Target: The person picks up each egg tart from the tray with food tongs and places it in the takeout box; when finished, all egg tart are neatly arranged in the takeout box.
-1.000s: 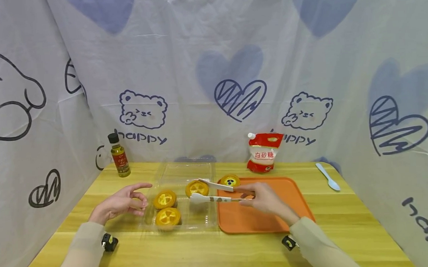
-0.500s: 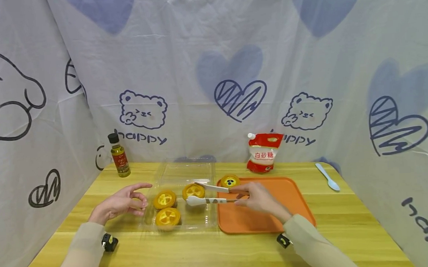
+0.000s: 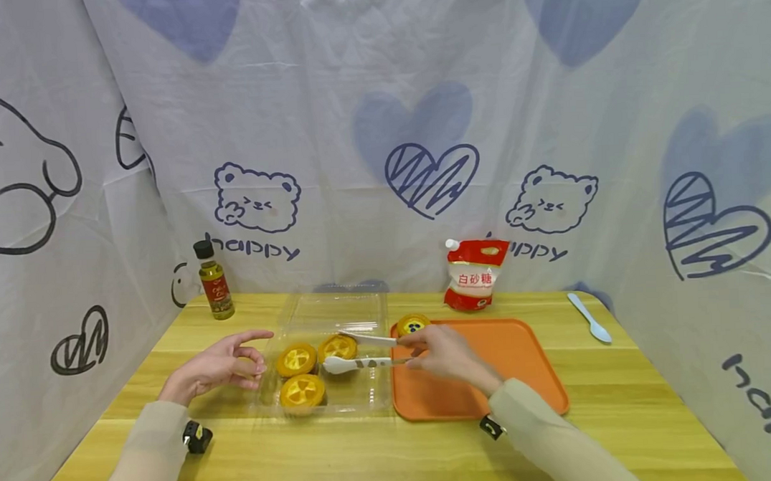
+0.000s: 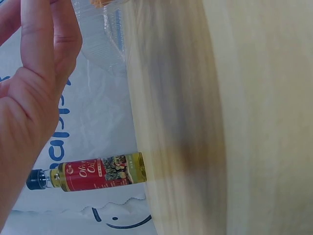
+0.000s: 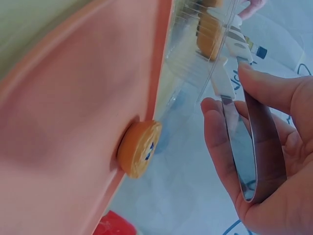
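Note:
My right hand (image 3: 451, 356) grips a pair of tongs (image 3: 373, 362) with white tips and a springy metal body; in the right wrist view thumb and fingers press its two metal arms (image 5: 264, 142). The tongs' tips lie on either side of an egg tart (image 3: 336, 348) inside a clear plastic box (image 3: 360, 399). Two more egg tarts sit at the box's left, one behind (image 3: 296, 358) and one in front (image 3: 302, 392). My left hand (image 3: 223, 365), fingers loosely bent, holds nothing beside the box's left wall; whether it touches is unclear.
An orange tray (image 3: 483, 401) stands right of the box, a berry-topped tart (image 3: 413, 325) at its back left corner. Behind are a red sugar pouch (image 3: 475, 276) and an olive oil bottle (image 3: 216, 282). A pale blue spoon (image 3: 591, 319) lies far right.
My right hand has moved left with the tongs, and the tart between their tips has shifted left toward the other two. My left hand has stayed in place.

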Demonstrator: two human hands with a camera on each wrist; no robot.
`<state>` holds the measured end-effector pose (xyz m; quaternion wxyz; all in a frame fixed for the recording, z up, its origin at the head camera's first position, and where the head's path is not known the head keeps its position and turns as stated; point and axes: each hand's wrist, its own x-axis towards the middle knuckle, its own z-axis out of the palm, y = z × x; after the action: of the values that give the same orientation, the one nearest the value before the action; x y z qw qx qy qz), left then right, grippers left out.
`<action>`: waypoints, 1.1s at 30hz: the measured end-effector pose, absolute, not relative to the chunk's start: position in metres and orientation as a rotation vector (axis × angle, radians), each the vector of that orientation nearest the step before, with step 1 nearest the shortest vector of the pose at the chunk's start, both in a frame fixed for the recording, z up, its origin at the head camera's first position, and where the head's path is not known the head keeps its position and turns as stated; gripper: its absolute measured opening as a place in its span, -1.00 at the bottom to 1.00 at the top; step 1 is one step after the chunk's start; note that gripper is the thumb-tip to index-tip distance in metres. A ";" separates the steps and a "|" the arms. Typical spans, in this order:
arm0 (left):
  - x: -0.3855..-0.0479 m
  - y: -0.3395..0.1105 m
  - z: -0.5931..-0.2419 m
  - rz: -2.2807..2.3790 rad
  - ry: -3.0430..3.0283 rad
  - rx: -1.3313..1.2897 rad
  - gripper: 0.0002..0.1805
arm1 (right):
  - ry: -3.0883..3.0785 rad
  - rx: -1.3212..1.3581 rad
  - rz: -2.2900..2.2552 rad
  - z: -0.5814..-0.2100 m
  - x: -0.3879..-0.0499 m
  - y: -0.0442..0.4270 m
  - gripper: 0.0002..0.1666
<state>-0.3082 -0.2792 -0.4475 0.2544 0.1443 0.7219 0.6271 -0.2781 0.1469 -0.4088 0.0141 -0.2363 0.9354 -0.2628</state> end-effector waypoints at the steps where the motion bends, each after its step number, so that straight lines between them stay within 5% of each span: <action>1: -0.308 -0.279 -0.448 1.703 1.962 0.393 -0.09 | 2.917 -0.734 -0.812 -0.409 -0.278 0.145 -0.53; 33: -0.308 -0.280 -0.447 1.697 1.971 0.399 -0.09 | 2.951 -0.693 -0.698 -0.396 -0.273 0.145 -0.55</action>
<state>-0.3078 -0.2797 -0.4469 0.2521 0.1466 0.7249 0.6241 -0.2729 0.1448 -0.3959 0.0153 -0.2227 0.9486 -0.2244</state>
